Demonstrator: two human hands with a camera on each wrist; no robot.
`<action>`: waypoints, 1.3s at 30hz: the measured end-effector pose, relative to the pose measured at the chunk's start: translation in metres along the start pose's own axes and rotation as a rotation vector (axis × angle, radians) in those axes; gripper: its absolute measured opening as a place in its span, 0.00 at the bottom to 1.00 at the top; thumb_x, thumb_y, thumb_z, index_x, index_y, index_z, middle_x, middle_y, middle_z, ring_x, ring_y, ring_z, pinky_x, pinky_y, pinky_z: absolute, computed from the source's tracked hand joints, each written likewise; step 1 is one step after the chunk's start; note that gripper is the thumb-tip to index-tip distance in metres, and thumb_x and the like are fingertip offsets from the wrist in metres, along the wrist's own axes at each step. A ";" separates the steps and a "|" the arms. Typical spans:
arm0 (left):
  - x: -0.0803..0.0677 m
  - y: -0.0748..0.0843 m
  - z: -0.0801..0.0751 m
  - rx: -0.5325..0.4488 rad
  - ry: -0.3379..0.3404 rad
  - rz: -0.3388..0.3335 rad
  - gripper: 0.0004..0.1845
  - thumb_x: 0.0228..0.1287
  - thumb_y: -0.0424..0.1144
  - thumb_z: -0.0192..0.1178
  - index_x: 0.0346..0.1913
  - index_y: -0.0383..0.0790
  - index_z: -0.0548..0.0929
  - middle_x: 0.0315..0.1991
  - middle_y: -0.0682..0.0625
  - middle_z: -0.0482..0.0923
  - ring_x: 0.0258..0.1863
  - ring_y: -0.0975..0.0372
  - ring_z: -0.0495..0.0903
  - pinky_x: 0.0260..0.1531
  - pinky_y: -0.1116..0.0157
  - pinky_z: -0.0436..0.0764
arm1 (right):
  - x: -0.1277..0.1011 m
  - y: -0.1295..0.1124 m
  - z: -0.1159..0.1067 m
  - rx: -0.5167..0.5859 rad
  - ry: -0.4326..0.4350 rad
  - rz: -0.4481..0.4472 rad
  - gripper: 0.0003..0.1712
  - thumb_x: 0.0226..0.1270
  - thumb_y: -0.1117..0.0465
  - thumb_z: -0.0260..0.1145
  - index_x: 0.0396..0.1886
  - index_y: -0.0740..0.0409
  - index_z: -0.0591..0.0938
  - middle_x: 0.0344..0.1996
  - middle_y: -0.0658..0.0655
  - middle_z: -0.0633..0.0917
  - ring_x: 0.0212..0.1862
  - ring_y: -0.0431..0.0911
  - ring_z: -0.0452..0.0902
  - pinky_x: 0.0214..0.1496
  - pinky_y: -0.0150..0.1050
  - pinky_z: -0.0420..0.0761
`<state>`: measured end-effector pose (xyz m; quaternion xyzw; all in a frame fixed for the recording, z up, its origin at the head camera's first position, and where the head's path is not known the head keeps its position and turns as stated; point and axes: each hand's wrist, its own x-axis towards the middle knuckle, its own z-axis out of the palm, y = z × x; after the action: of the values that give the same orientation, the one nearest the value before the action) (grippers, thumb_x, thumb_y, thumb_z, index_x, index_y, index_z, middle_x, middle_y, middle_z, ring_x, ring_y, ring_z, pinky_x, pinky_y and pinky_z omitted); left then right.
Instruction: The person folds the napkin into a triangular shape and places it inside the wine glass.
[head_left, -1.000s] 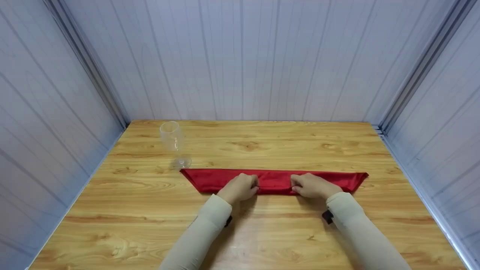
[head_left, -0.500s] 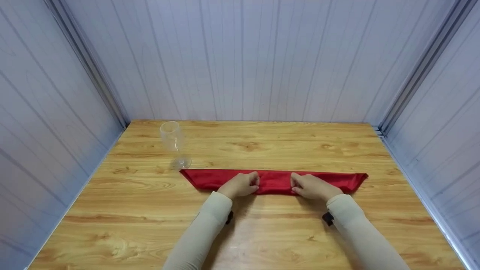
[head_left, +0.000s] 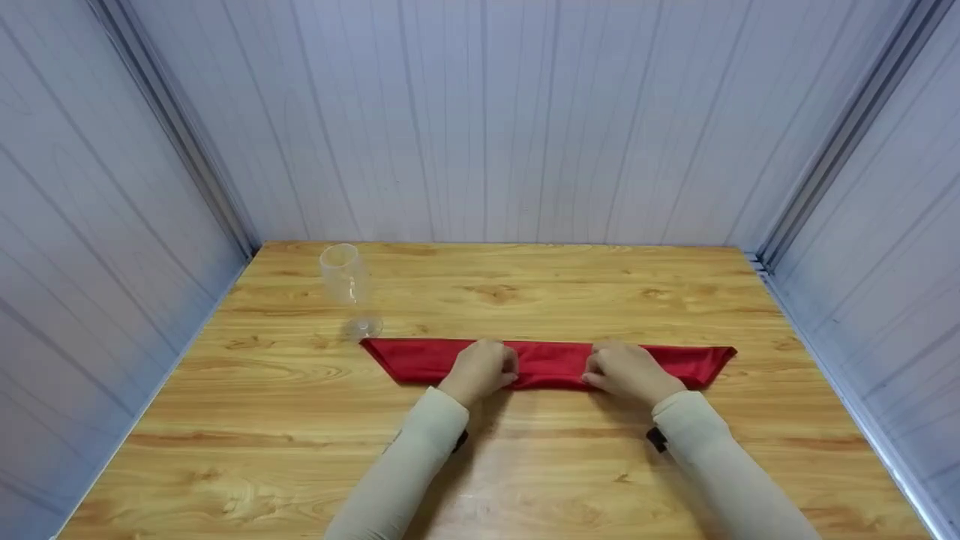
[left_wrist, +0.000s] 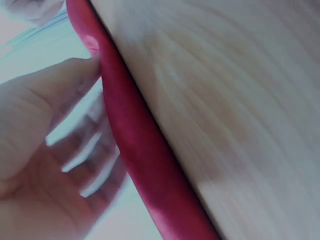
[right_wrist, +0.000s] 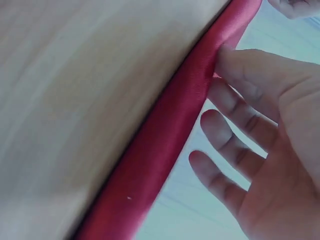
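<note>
A red cloth napkin (head_left: 551, 364), folded into a long strip with slanted ends, lies across the middle of the table. My left hand (head_left: 480, 370) pinches its near edge left of centre. In the left wrist view the thumb tip (left_wrist: 92, 65) presses the rolled edge and the other fingers are spread behind. Right of centre, my right hand (head_left: 628, 370) pinches the same edge. The right wrist view has its thumb (right_wrist: 235, 60) and forefinger at the cloth, with the remaining fingers loosely bent. A short stretch of cloth shows between the hands.
A clear stemmed glass (head_left: 345, 281) stands upright just beyond the napkin's left end. The wood-grain table (head_left: 540, 465) is bounded by pale panel walls (head_left: 480, 135) at the back and both sides.
Both hands stay at the napkin's near edge, with their knuckles tipped slightly higher and farther forward. The napkin and the glass keep their places.
</note>
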<state>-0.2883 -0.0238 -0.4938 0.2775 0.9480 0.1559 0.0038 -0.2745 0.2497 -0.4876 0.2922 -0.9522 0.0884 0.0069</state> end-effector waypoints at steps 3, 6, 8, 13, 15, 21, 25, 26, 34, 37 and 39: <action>0.000 0.000 0.000 0.019 0.031 0.033 0.03 0.61 0.36 0.71 0.29 0.47 0.90 0.30 0.57 0.85 0.35 0.62 0.84 0.37 0.63 0.82 | -0.002 -0.002 -0.001 -0.013 -0.017 0.015 0.07 0.67 0.51 0.71 0.29 0.43 0.89 0.29 0.40 0.79 0.35 0.42 0.75 0.37 0.41 0.77; -0.002 0.000 0.000 0.023 0.032 0.061 0.05 0.60 0.37 0.71 0.28 0.46 0.91 0.27 0.58 0.85 0.31 0.64 0.83 0.34 0.65 0.82 | -0.005 -0.002 0.000 0.023 -0.055 0.046 0.05 0.65 0.50 0.72 0.30 0.39 0.89 0.29 0.37 0.78 0.35 0.39 0.75 0.39 0.40 0.77; -0.003 0.000 0.000 0.020 0.022 0.073 0.04 0.59 0.41 0.73 0.28 0.46 0.91 0.27 0.58 0.85 0.30 0.65 0.83 0.34 0.65 0.82 | -0.006 -0.001 0.001 0.047 -0.067 0.050 0.03 0.65 0.50 0.73 0.30 0.39 0.89 0.29 0.36 0.78 0.35 0.38 0.75 0.39 0.40 0.78; -0.006 -0.001 0.003 0.027 -0.005 0.069 0.11 0.53 0.48 0.78 0.35 0.46 0.92 0.33 0.58 0.86 0.37 0.64 0.84 0.39 0.63 0.82 | -0.009 0.000 0.001 0.062 -0.060 0.021 0.03 0.63 0.53 0.74 0.29 0.42 0.89 0.29 0.37 0.78 0.36 0.38 0.76 0.40 0.40 0.78; -0.007 0.000 0.003 0.036 -0.012 0.061 0.11 0.53 0.47 0.78 0.36 0.47 0.91 0.34 0.58 0.86 0.37 0.64 0.83 0.40 0.63 0.82 | -0.010 -0.001 0.002 0.069 -0.054 0.013 0.03 0.63 0.53 0.74 0.29 0.42 0.89 0.29 0.38 0.78 0.36 0.38 0.77 0.40 0.41 0.79; -0.008 0.003 0.001 0.048 -0.013 0.067 0.05 0.55 0.41 0.76 0.31 0.47 0.90 0.30 0.59 0.84 0.34 0.63 0.82 0.38 0.62 0.81 | -0.013 -0.003 0.001 0.085 -0.044 0.015 0.03 0.62 0.53 0.75 0.30 0.40 0.89 0.31 0.38 0.79 0.38 0.38 0.78 0.41 0.40 0.80; -0.010 0.005 0.002 0.055 -0.007 0.077 0.05 0.52 0.40 0.76 0.27 0.48 0.88 0.26 0.61 0.81 0.29 0.65 0.80 0.33 0.63 0.80 | -0.015 -0.004 0.002 0.103 -0.057 0.016 0.02 0.62 0.52 0.75 0.30 0.40 0.89 0.30 0.36 0.79 0.37 0.36 0.77 0.41 0.40 0.79; -0.011 0.006 0.002 0.054 -0.002 0.083 0.06 0.51 0.39 0.75 0.25 0.49 0.87 0.24 0.62 0.80 0.27 0.65 0.79 0.31 0.64 0.80 | -0.016 -0.004 0.002 0.107 -0.061 0.016 0.02 0.61 0.52 0.75 0.30 0.39 0.89 0.30 0.35 0.79 0.37 0.36 0.77 0.41 0.40 0.79; -0.015 0.006 0.001 0.077 0.021 0.136 0.04 0.52 0.36 0.69 0.25 0.49 0.87 0.25 0.61 0.81 0.27 0.66 0.79 0.30 0.65 0.79 | -0.017 -0.007 0.000 0.136 -0.075 0.039 0.03 0.60 0.51 0.76 0.27 0.37 0.89 0.28 0.33 0.79 0.35 0.35 0.77 0.39 0.40 0.78; -0.015 0.006 0.001 0.135 0.012 0.149 0.04 0.57 0.35 0.66 0.29 0.48 0.88 0.27 0.58 0.83 0.30 0.64 0.82 0.31 0.64 0.81 | -0.016 -0.006 0.001 0.132 -0.077 0.034 0.03 0.62 0.52 0.75 0.28 0.39 0.90 0.28 0.34 0.80 0.35 0.35 0.77 0.39 0.40 0.78; -0.014 0.005 0.001 0.175 0.003 0.155 0.05 0.60 0.35 0.64 0.33 0.47 0.89 0.29 0.56 0.84 0.32 0.63 0.83 0.32 0.63 0.82 | -0.016 -0.006 0.001 0.128 -0.075 0.024 0.03 0.63 0.52 0.74 0.29 0.40 0.90 0.29 0.35 0.81 0.35 0.36 0.77 0.39 0.41 0.79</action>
<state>-0.2732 -0.0267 -0.4943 0.3491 0.9337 0.0727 -0.0338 -0.2575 0.2535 -0.4884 0.2836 -0.9477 0.1382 -0.0485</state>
